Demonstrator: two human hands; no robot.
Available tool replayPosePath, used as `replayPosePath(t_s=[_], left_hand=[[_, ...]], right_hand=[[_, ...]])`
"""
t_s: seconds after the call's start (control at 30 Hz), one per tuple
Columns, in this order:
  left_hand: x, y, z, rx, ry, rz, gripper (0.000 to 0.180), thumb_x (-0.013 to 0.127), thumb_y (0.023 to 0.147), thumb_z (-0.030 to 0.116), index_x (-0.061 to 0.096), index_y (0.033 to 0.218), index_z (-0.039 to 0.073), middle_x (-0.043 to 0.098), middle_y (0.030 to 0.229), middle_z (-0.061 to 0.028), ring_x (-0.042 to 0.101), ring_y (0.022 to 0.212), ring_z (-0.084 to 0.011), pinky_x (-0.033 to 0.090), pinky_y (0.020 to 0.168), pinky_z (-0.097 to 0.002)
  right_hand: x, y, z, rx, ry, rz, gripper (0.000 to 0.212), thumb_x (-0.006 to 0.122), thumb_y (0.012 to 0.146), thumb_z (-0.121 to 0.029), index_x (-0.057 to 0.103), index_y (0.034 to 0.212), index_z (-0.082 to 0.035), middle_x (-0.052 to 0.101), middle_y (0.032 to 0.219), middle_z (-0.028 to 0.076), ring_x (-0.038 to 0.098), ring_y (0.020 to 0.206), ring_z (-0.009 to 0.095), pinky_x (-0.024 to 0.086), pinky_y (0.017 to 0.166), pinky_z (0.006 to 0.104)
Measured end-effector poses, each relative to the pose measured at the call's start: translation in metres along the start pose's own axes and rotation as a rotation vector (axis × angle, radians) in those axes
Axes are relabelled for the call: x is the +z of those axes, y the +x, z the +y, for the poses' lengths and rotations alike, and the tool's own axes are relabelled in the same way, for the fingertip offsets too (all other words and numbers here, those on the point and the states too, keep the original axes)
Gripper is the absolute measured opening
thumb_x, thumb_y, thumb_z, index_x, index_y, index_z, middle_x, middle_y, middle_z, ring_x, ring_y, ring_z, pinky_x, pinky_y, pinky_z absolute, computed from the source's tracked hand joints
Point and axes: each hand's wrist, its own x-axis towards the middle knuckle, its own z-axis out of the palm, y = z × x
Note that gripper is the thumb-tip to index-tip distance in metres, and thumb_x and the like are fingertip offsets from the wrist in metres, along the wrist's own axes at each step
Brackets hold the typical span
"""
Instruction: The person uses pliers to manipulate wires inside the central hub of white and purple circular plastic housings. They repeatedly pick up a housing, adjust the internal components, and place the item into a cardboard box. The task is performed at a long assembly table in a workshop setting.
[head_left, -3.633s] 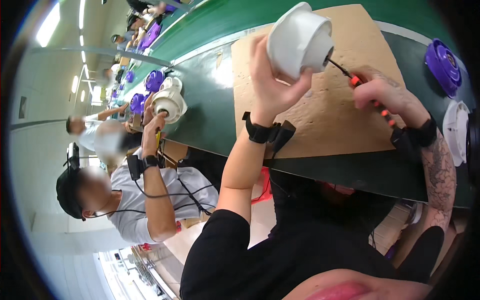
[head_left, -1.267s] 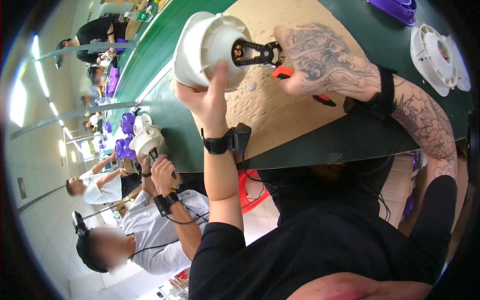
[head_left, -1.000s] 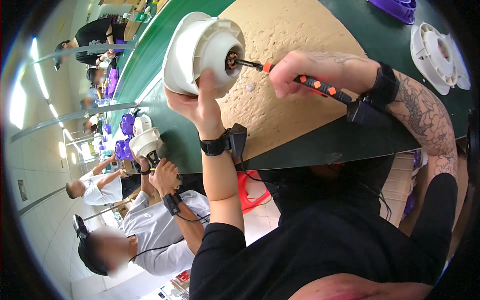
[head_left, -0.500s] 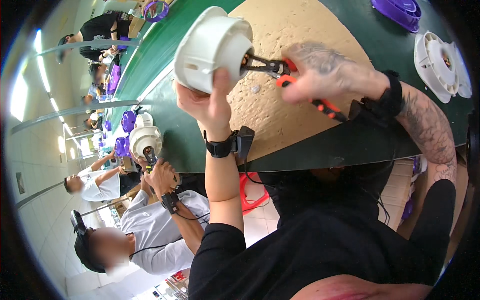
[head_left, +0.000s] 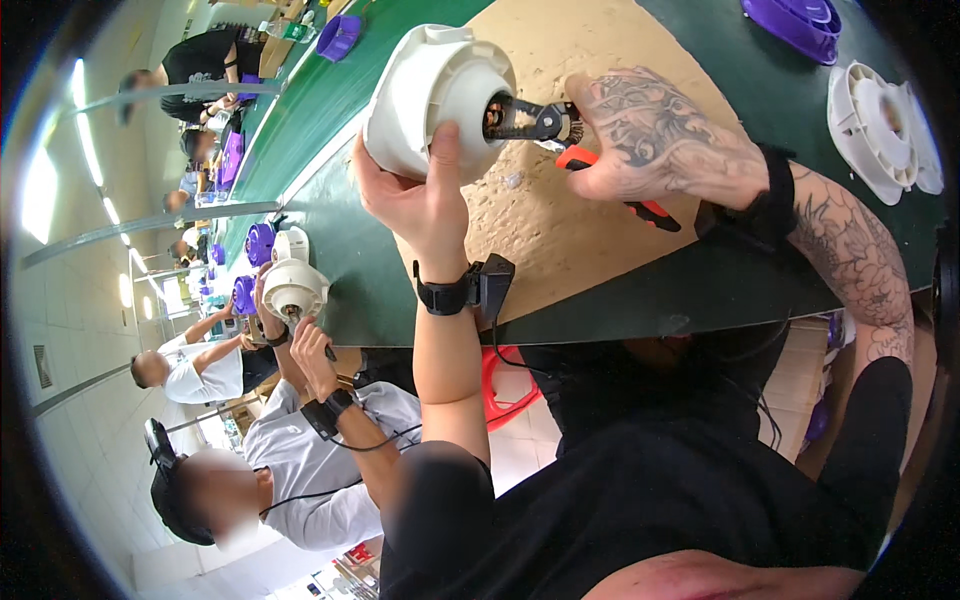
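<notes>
Head view: white housing [head_left: 420,100] near 12 o'clock, held above the brown board [head_left: 570,255] on the green table [head_left: 760,285]. I see a plain, stepped bowl shape, wide flange toward its 9 o'clock, dark round opening [head_left: 490,108] toward 3, copper-coloured parts [head_left: 492,119] inside. Left hand [head_left: 425,205] grips it, thumb on the near side. Tattooed right hand [head_left: 655,135] wrapped round black-and-orange pliers [head_left: 546,122]; their jaws reach into the opening. Ribbed white part [head_left: 865,135] lies at 2 o'clock.

White housing [head_left: 425,108], black-and-orange pliers [head_left: 546,123], tan board [head_left: 550,245], dark green tabletop [head_left: 775,95], purple part [head_left: 797,24], dark-line tattoos [head_left: 850,250]
</notes>
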Motion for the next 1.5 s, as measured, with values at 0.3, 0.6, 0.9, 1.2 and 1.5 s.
replayPosePath(t_s=[0.3, 0.6, 0.9, 1.2, 1.5], left_hand=[[-0.014, 0.003, -0.011, 0.124, -0.152, 0.030, 0.060, 0.079, 0.086, 0.007, 0.045, 0.134, -0.004, 0.061, 0.128, -0.0172, 0.062, 0.118, -0.0262, 0.053, 0.100, -0.0395], [-0.006, 0.001, -0.002, 0.038, 0.153, -0.002, 0.077, 0.087, 0.079, 0.015, 0.046, 0.140, -0.007, 0.061, 0.127, -0.0183, 0.063, 0.114, -0.0262, 0.053, 0.098, -0.0388], [-0.010, 0.001, -0.008, 0.114, -0.064, 0.078, 0.062, 0.077, 0.087, 0.005, 0.044, 0.139, -0.006, 0.059, 0.130, -0.0182, 0.061, 0.116, -0.0264, 0.054, 0.098, -0.0384], [-0.008, -0.009, -0.010, -0.003, -0.150, 0.099, 0.055, 0.076, 0.087, 0.004, 0.045, 0.133, -0.004, 0.059, 0.128, -0.0190, 0.064, 0.114, -0.0267, 0.057, 0.096, -0.0393], [-0.004, 0.003, -0.016, 0.213, -0.087, -0.020, 0.062, 0.072, 0.086, -0.001, 0.040, 0.139, 0.000, 0.054, 0.135, -0.0159, 0.060, 0.121, -0.0275, 0.053, 0.104, -0.0417]], right_hand=[[-0.005, 0.005, 0.002, 0.243, 1.048, -0.662, 0.032, 0.069, 0.073, -0.035, 0.056, 0.071, -0.006, 0.050, 0.061, 0.005, 0.049, 0.055, 0.017, 0.041, 0.053, 0.0323], [0.002, -0.002, 0.005, -0.025, -0.044, -0.023, 0.031, 0.070, 0.075, -0.032, 0.065, 0.079, -0.001, 0.064, 0.070, 0.017, 0.066, 0.066, 0.032, 0.053, 0.063, 0.0408], [-0.009, 0.001, -0.001, 0.273, 1.049, -0.663, 0.034, 0.069, 0.073, -0.038, 0.060, 0.077, -0.005, 0.050, 0.063, 0.005, 0.050, 0.056, 0.018, 0.044, 0.055, 0.0331], [-0.002, -0.003, 0.000, 0.069, 0.583, -0.275, 0.037, 0.071, 0.071, -0.039, 0.062, 0.077, -0.003, 0.053, 0.064, 0.007, 0.054, 0.058, 0.023, 0.044, 0.056, 0.0358], [-0.027, 0.005, -0.016, 0.229, 0.515, -0.441, 0.039, 0.069, 0.072, -0.033, 0.062, 0.089, 0.002, 0.058, 0.073, 0.014, 0.060, 0.071, 0.026, 0.048, 0.067, 0.0391]])
